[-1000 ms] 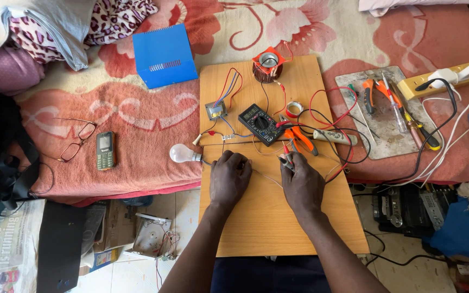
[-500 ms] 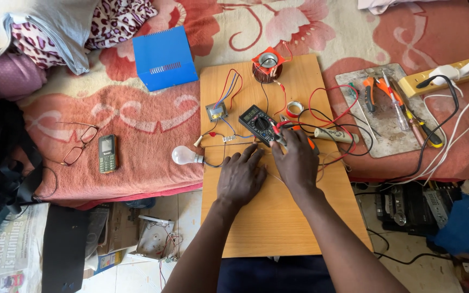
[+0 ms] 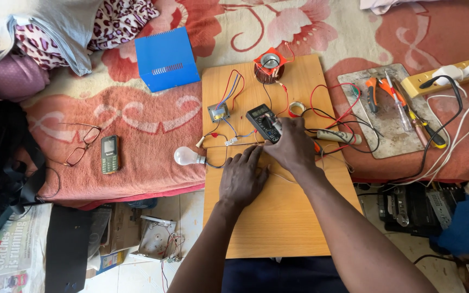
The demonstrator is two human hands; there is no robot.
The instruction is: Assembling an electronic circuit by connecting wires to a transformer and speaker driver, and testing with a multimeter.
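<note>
on the wooden board point(image 3: 278, 228) bridging my lap and the red floral bedspread point(image 3: 137, 108), my left hand point(image 3: 241, 179) lies palm down, fingers together and flat on the wood. my right hand point(image 3: 293, 146) reaches further, fingers curled over the black multimeter point(image 3: 260, 121), touching it. beyond sits a copper coil point(image 3: 270, 64).

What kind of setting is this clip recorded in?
Probably a bedroom used as a makeshift electronics repair spot: a wooden board lies across a bed with a floral blanket, carrying a multimeter, wires and a bulb, with pliers on a tray alongside.
</note>
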